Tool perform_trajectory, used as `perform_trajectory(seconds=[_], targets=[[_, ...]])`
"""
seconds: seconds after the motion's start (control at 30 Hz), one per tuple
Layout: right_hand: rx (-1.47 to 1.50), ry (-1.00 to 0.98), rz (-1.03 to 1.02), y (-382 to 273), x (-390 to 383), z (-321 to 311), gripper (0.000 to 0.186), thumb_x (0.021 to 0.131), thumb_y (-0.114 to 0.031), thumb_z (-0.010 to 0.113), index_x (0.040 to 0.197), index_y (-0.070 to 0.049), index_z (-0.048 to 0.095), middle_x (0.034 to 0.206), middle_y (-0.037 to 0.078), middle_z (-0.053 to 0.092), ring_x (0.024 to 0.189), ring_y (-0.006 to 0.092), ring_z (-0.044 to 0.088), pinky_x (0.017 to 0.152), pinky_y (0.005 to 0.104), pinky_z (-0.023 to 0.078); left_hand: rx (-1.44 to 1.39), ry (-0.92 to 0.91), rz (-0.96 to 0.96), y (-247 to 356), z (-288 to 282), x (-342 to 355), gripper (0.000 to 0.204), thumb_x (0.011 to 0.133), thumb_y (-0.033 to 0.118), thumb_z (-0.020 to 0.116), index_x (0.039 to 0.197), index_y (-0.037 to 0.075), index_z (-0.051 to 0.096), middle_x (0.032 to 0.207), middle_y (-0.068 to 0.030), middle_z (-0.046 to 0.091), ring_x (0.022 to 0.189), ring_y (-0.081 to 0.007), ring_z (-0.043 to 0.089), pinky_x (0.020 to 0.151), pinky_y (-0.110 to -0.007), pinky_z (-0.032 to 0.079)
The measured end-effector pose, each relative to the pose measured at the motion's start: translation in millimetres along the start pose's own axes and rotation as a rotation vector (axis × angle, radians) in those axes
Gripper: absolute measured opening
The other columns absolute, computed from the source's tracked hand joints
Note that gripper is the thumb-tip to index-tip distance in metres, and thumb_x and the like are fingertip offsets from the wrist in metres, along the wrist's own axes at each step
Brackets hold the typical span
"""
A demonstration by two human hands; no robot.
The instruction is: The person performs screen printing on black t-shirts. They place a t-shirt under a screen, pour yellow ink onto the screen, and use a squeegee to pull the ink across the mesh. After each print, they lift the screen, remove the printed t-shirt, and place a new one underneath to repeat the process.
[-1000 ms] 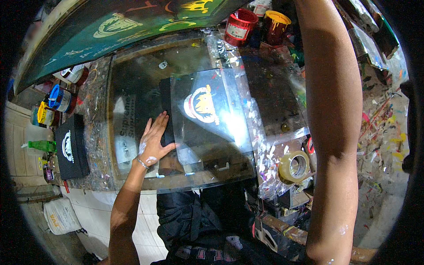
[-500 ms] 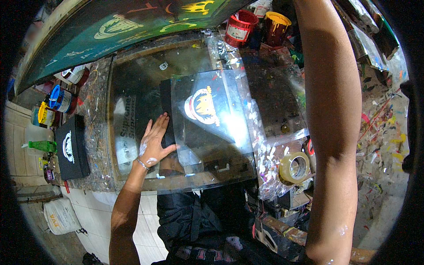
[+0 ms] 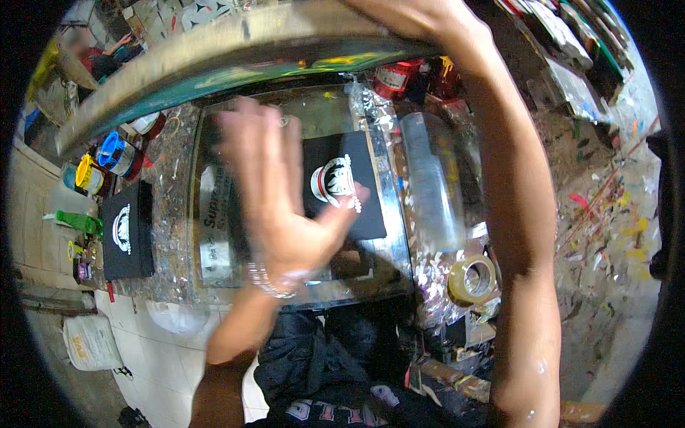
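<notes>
My left hand, blurred, is raised over the glass-topped work surface with fingers stretched and thumb apart, holding nothing. Below it lies a flat black fabric piece bearing a white and red round emblem, partly hidden by the thumb. My right hand is at the top edge, gripping the near rim of a tilted wooden screen-printing frame; its fingers are partly out of view. Right of the fabric, a clear plastic sheet lies folded over, blurred.
A stack of black printed pieces sits at the left, near blue and yellow paint pots. A red paint pot stands behind, a tape roll at the right. Far upper left, another person is partly visible.
My left hand has lifted off the surface and moved right. The clear sheet has swung off the black fabric to the right. The frame has tilted lower, and my right hand has come into view.
</notes>
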State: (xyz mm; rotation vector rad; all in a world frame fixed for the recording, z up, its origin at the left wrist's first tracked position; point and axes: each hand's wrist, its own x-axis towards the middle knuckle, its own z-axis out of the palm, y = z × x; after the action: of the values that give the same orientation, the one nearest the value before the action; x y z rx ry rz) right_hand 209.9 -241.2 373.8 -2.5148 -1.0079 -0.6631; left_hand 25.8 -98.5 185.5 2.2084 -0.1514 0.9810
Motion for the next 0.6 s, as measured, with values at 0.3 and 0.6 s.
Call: perform_trajectory(seconds=[0.3, 0.6], targets=[[-0.030, 0.056, -0.228, -52.6, -228.5, 104.4, 0.035, 0.078, -0.035, 0.071, 0.091, -0.005, 0.058, 0.080, 0.013, 0.058, 0.079, 0.0291, 0.061, 0.076, 0.0463, 0.042, 0.420, -0.700, 0.073, -48.0, -79.0, -33.9, 0.048, 0.060, 0.013, 0.090, 0.096, 0.002, 0.060, 0.097, -0.0147, 0.059, 0.098, -0.0348, 0.060, 0.086, -0.045, 0.047], [0.084, -0.761, 0.091, -16.9, -199.7, 167.3, 0.029, 0.084, -0.008, 0.064, 0.109, 0.002, 0.054, 0.099, 0.025, 0.071, 0.100, 0.0449, 0.069, 0.102, 0.0643, 0.036, 0.346, -0.756, -0.010, -89.9, -49.6, -110.6, 0.041, 0.067, 0.017, 0.089, 0.096, 0.004, 0.063, 0.096, -0.0136, 0.060, 0.099, -0.0341, 0.060, 0.087, -0.045, 0.045]])
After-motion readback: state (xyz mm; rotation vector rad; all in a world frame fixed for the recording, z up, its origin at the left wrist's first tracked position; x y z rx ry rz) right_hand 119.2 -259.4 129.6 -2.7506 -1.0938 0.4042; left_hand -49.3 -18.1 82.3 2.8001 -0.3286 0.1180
